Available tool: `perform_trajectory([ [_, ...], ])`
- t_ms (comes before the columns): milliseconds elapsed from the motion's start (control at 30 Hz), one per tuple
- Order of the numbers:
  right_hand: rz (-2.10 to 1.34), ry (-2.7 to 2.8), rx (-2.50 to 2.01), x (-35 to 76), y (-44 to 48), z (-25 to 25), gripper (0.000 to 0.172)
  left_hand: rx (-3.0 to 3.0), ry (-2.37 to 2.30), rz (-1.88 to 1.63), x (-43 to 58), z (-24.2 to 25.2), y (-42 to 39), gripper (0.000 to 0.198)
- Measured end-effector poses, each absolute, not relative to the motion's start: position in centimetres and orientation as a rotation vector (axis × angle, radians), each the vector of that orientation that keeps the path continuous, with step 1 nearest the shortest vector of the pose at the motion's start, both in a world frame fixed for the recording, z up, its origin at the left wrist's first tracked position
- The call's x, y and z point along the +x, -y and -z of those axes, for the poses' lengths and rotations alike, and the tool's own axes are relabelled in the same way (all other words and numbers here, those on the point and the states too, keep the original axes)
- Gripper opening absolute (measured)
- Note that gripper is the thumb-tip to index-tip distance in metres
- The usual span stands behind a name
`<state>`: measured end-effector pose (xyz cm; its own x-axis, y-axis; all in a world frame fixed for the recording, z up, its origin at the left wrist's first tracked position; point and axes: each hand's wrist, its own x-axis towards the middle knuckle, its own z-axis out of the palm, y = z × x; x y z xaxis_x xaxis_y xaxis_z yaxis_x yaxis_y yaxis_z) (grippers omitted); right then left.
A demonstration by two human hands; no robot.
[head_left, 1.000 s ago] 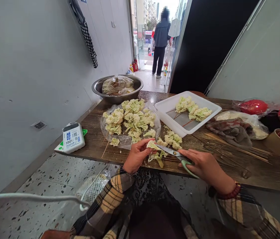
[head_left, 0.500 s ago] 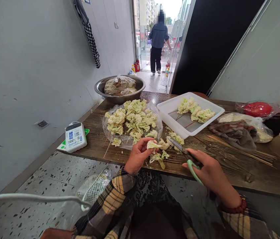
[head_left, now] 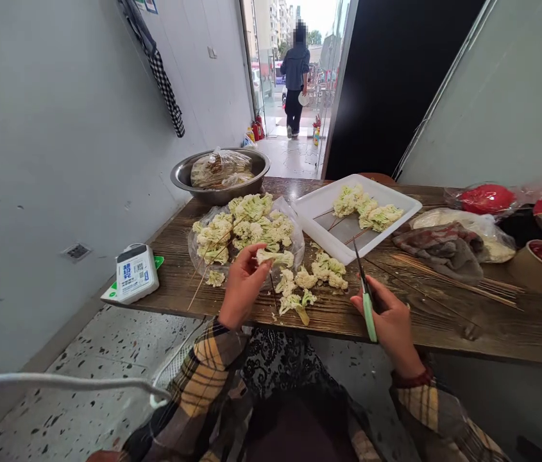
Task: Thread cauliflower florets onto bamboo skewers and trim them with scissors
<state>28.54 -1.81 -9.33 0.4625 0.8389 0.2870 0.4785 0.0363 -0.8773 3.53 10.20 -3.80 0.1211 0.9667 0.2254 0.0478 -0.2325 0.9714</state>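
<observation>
1. Floret [head_left: 276, 258] clamped in my left hand [head_left: 244, 283], thumb against fingers, at the near edge of the cauliflower pile [head_left: 256, 227].
2. My right hand [head_left: 389, 317] is closed round the green handle [head_left: 369, 319] of the scissors [head_left: 365, 292]; blades [head_left: 358, 263] point away from me, toward the white tray [head_left: 328, 247]. Edge-on, can't tell if they're parted.
3. Scissors and floret well apart.
4. Loose pieces [head_left: 323, 271] lie on the table [head_left: 429, 333] between my hands, one with a thick stem [head_left: 303, 315] nearest me.
5. Pile sits on clear plastic [head_left: 298, 247]; tray holds more cauliflower [head_left: 380, 217] on thin sticks [head_left: 336, 223].
6. Bare sticks [head_left: 473, 289] lie right of my right hand, beside a brown cloth [head_left: 444, 250].
7. Steel bowl [head_left: 185, 186] with a filled clear bag [head_left: 220, 169] stands behind the pile.
</observation>
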Motion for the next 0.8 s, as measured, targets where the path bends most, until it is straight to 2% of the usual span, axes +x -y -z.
perform_trajectory([
  [167,-0.485,1.086,-1.516,28.9,1.6,10.3,0.056,1.968,-1.126,-1.157,6.9,3.1,-11.5,0.031],
  [400,-0.466,1.113,-1.519,29.3,1.6,10.5,0.051,2.095,-0.991,-0.916,10.5,2.4,-12.3,0.049],
  [467,-0.439,1.148,-1.54,29.3,1.7,10.2,0.049,2.101,-1.001,-0.952,10.0,2.0,-12.0,0.044],
  [533,-0.416,1.185,-1.541,29.2,1.8,9.9,0.048,2.202,-1.048,-0.961,9.1,1.8,-11.6,0.029],
  [633,-0.387,1.237,-1.504,29.2,2.0,9.7,0.045,2.438,-1.091,-0.809,8.0,2.0,-10.6,0.013],
  [800,-0.377,1.29,-1.477,29.3,2.1,9.8,0.043,2.808,-1.119,-0.518,8.0,3.2,-9.4,0.023],
])
